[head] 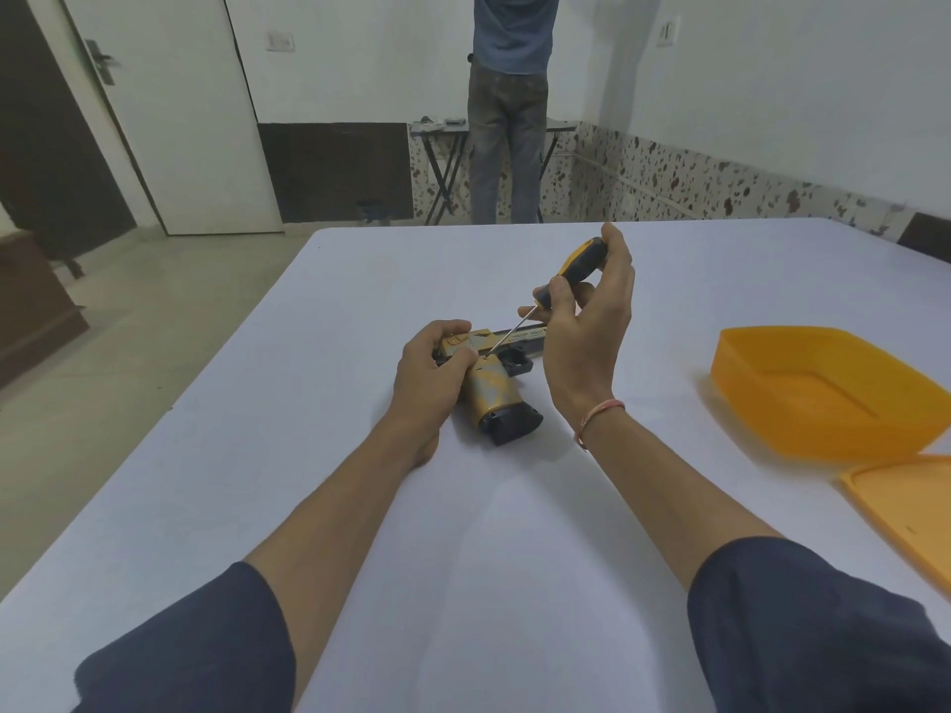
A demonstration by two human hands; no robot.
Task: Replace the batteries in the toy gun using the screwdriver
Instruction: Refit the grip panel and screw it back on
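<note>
A gold and black toy gun (498, 398) lies on its side on the white table (463, 532), grip toward me. My left hand (431, 380) grips its rear part and holds it down. My right hand (586, 321) holds a screwdriver (575, 267) with a yellow and black handle. Its thin shaft slants down to the left, and the tip meets the gun body just above the grip, next to my left thumb. No batteries show in view.
An open orange plastic box (823, 398) stands on the table at the right, with its orange lid (911, 512) lying flat in front of it. A person (509, 105) stands at a small folding table (442, 146) by the far wall.
</note>
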